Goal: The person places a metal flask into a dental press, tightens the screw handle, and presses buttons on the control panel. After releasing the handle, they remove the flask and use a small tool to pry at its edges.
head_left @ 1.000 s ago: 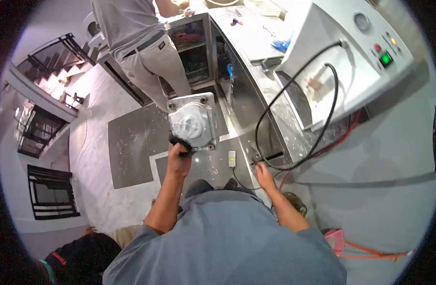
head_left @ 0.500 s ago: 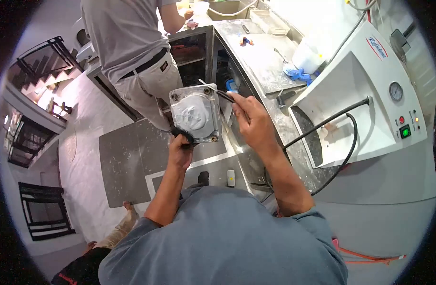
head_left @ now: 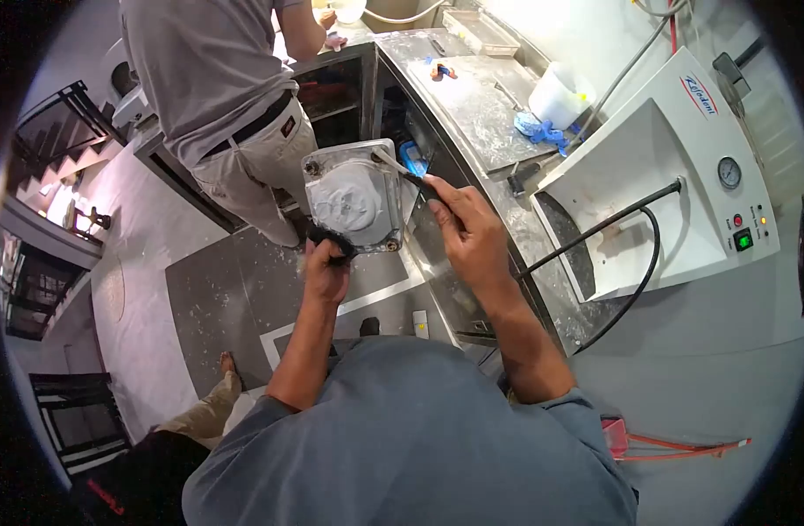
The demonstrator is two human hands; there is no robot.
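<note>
A squarish metal flask (head_left: 389,210) with bolt holes in its corners is held up in front of me. White plaster (head_left: 346,202) with a rough, uneven middle fills it. My left hand (head_left: 327,273) is closed on the flask's lower left corner, with a black cloth-like piece (head_left: 330,240) between hand and metal. In my right hand (head_left: 474,230) is a slim plaster knife (head_left: 413,180) with a dark handle, pinched by the fingers. Its pale blade lies over the flask's upper right corner; whether it touches cannot be made out.
A metal counter (head_left: 498,131) runs along the right, bearing a white jug (head_left: 559,96) and blue gloves (head_left: 542,131). A white machine (head_left: 673,193) with a black hose stands there. Another person (head_left: 218,96) stands ahead at the left; a second person's leg (head_left: 205,408) shows lower left.
The flask and both hands have shifted slightly left and up in view, as has the surrounding scene. The knife's blade stays at the flask's upper right corner.
</note>
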